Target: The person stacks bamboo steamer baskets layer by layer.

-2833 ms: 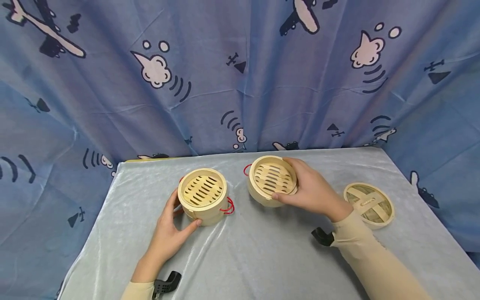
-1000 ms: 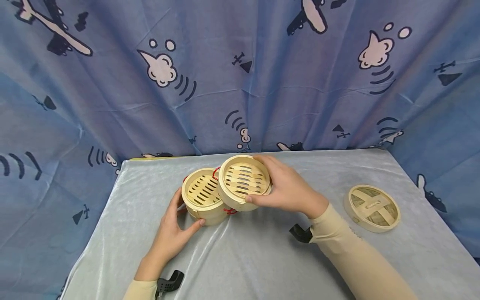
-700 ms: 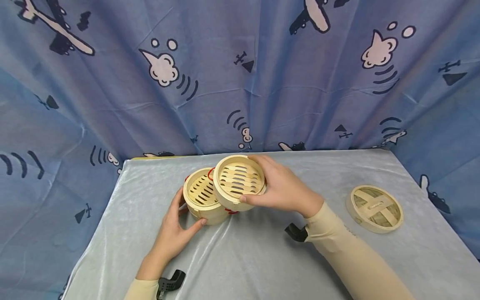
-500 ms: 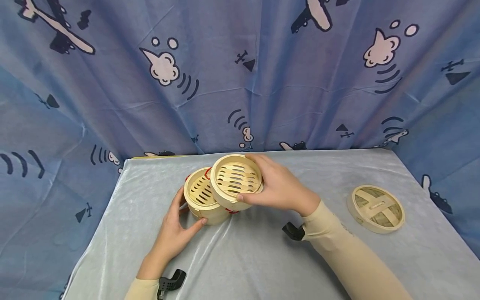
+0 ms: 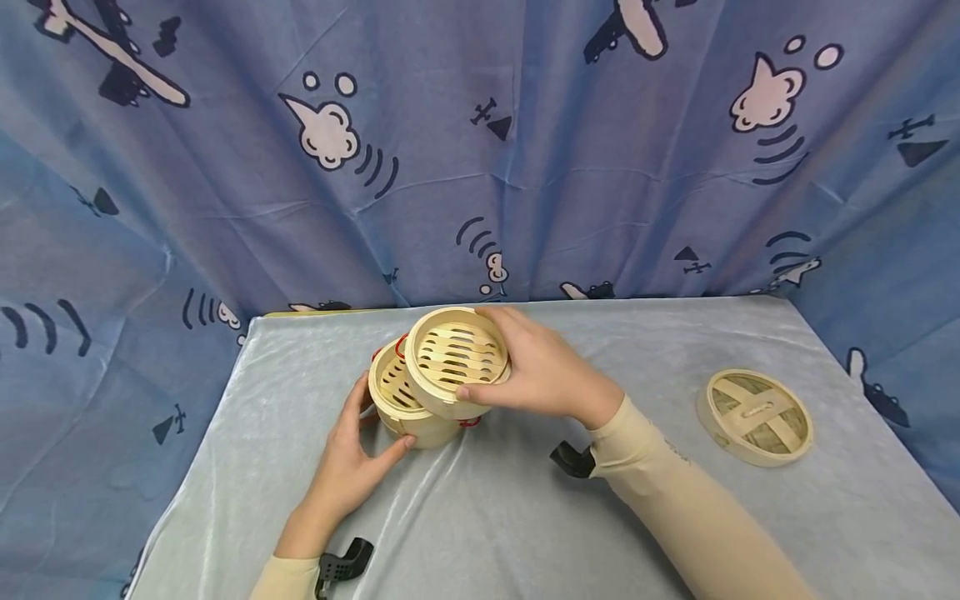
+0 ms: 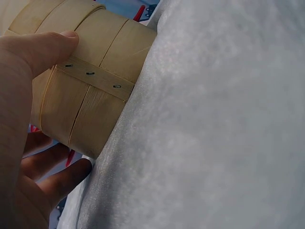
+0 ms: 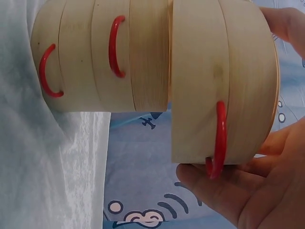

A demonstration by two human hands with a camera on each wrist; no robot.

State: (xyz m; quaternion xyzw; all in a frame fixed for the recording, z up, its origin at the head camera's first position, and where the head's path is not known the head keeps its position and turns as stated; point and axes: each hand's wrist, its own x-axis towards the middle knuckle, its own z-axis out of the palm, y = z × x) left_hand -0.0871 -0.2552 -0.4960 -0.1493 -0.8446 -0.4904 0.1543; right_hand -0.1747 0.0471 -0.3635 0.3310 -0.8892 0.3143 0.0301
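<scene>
A round bamboo steamer basket (image 5: 457, 350) with a slatted floor is raised over the left part of the table. My right hand (image 5: 536, 367) grips its right side, thumb at the near rim. Below stand two stacked bamboo steamer baskets (image 5: 423, 430), their slats partly covered by the raised one. My left hand (image 5: 348, 458) holds this stack from the left, thumb on the near wall in the left wrist view. In the right wrist view the held basket overhangs the stack's rim, offset to one side, close over it. Red loop handles (image 7: 116, 46) show on the walls.
A bamboo steamer lid (image 5: 753, 417) with a crossed-band top lies at the right of the table. Pale velvety cloth (image 5: 480, 517) covers the table. A blue curtain (image 5: 420, 167) with printed planes hangs behind the far edge.
My right hand has carried its basket leftward, from beside the stack to partly over it. The left hand has stayed on the stack. The whole view has shifted slightly.
</scene>
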